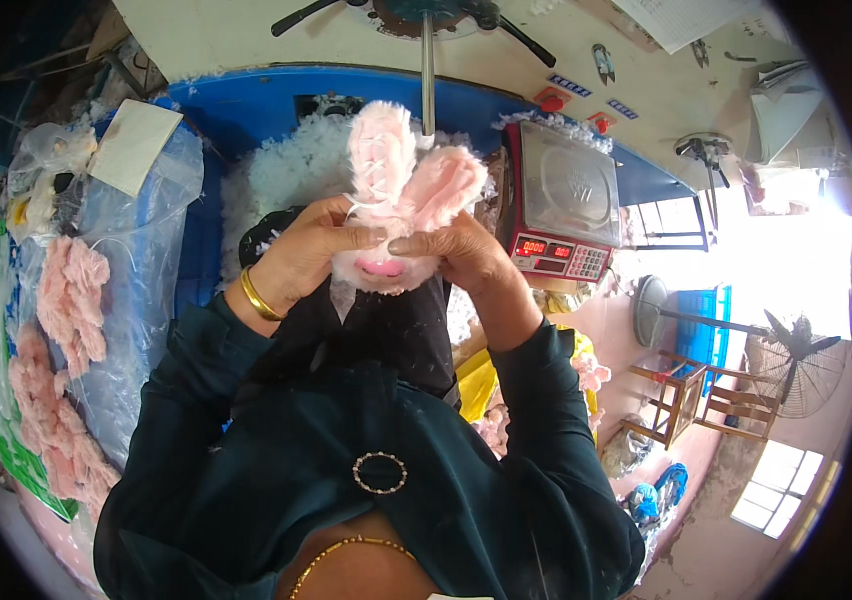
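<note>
Pink plush makes up the one rabbit head [401, 212] between the two hands, its two ears [454, 182] rising beyond the thumbs; one ear bears white criss-cross lacing [376, 165]. Left hand [314, 245] and right hand [464, 252] are clamped on its sides, two thumbs nearly meeting across the front, most fingers hidden. One gold bangle [258, 295] circles the left wrist. White fluff [286, 165] lies beyond the left hand; one metal tube [428, 80] stands beyond both. One red scale [568, 185] sits right of the right hand. Well left of the left hand lie pink plush pieces [73, 300], too heaped to count.
</note>
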The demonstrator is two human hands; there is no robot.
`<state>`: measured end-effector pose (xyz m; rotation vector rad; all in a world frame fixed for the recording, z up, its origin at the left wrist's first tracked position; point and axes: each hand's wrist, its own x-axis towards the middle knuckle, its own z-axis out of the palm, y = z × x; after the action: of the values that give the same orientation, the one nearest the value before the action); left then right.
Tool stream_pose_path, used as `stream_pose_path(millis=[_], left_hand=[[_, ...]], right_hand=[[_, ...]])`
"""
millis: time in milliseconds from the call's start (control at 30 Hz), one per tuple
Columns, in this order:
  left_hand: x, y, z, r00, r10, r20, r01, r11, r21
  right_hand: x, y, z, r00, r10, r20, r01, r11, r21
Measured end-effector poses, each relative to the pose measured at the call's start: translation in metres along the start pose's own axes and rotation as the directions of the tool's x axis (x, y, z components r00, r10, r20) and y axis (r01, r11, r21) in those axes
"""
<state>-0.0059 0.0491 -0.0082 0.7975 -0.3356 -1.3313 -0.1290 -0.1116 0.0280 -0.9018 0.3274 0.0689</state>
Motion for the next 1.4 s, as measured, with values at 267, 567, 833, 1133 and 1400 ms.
stream_pose_path(millis=[267,567,833,1133,1400], left_hand=[[-0.008,-0.002,0.005,0.974,0.218,0.064,-0.227,0.924,0.306],[0.084,0.023,0.012,0.719,0.694,0.033,-0.545,0.534,0.647],[0.123,0.037,-0.012,0.816,0.578,0.000,-0.515,0.726,0.456],[0.134,0.051,-0.014,0.930,0.335,-0.152,-0.269,0.901,0.341],[0.102,0.035,-0.030,0.973,0.218,0.071,-0.229,0.934,0.276]], right_hand=[[-0.012,-0.003,-0.014,0.998,0.052,0.037,-0.026,0.863,-0.504],[0.019,-0.044,-0.018,0.848,-0.530,-0.035,0.205,0.388,-0.899],[0.058,-0.041,-0.015,0.727,-0.664,-0.176,0.291,0.531,-0.796],[0.129,-0.093,-0.030,0.552,-0.831,-0.065,-0.232,-0.079,-0.970],[0.095,-0.054,-0.036,0.343,-0.912,0.223,0.152,-0.181,-0.972]])
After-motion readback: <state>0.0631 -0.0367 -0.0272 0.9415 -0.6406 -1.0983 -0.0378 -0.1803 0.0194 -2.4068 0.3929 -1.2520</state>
